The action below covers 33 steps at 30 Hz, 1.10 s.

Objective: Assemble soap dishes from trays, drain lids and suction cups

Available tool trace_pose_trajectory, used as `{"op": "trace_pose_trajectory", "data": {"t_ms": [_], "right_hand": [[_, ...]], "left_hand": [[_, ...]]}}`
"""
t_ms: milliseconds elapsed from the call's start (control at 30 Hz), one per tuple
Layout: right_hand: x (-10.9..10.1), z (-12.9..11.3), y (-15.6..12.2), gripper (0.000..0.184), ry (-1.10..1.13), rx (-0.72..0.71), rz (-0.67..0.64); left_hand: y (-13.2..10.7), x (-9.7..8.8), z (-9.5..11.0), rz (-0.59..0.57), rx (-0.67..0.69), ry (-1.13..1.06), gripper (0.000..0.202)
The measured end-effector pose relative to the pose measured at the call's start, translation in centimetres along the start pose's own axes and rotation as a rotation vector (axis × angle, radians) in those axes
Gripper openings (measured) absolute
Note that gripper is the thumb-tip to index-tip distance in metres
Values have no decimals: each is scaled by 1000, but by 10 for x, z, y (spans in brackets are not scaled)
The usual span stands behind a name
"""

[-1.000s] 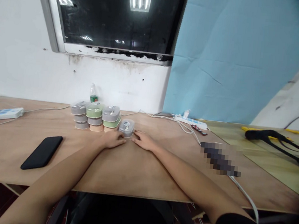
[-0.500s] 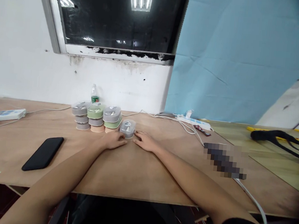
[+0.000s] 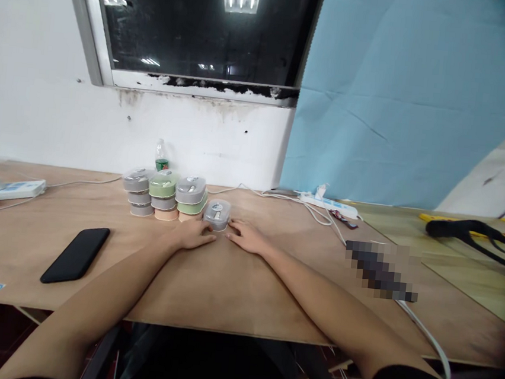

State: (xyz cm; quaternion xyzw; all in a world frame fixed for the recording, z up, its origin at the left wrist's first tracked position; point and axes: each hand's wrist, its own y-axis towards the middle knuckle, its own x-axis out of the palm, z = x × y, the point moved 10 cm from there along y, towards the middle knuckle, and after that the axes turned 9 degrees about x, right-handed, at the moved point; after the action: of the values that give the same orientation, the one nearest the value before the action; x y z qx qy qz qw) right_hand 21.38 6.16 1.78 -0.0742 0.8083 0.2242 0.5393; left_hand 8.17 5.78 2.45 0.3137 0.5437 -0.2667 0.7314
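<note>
A single grey lidded box (image 3: 217,214) with a see-through top sits on the table between my hands. My left hand (image 3: 193,235) rests on the table at its left front, fingers stretched out, holding nothing. To the right of the box lies my right hand (image 3: 246,237), fingers loosely spread and its fingertips close to the box's side; whether they touch it I cannot tell. Left of the single box stand three stacks of similar boxes: one grey (image 3: 138,181), one topped with a green box (image 3: 163,184), one topped with a grey-lilac box (image 3: 190,190). My left hand partly hides the last stack's bottom box.
A black phone (image 3: 76,255) lies at the left. Behind the stacks stands a plastic bottle (image 3: 161,156). White power strips (image 3: 329,205) with cables are at the back right and far left. A pixelated dark object (image 3: 378,272) and a black-handled tool (image 3: 458,229) lie right.
The view has shifted slightly, so the table sits a little higher in it. Both hands and the boxes keep the same places relative to each other.
</note>
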Motion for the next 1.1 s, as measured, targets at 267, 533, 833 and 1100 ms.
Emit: {"op": "trace_pose_trajectory", "data": {"t_ms": [267,533,833,1100], "right_hand": [[-1,3,1,46,38,24,12],[-8,14,-5,70,110,129,63],[-13,-24,25,68,66,11,240],[-11,-9,21,51,169,17,204]], "left_hand": [[-1,-1,5,-34,9,-15,52],[0,0,2,-4,16,-20,51],[0,1,3,24,49,-45,48],[0,1,3,-6,25,-42,48]]}}
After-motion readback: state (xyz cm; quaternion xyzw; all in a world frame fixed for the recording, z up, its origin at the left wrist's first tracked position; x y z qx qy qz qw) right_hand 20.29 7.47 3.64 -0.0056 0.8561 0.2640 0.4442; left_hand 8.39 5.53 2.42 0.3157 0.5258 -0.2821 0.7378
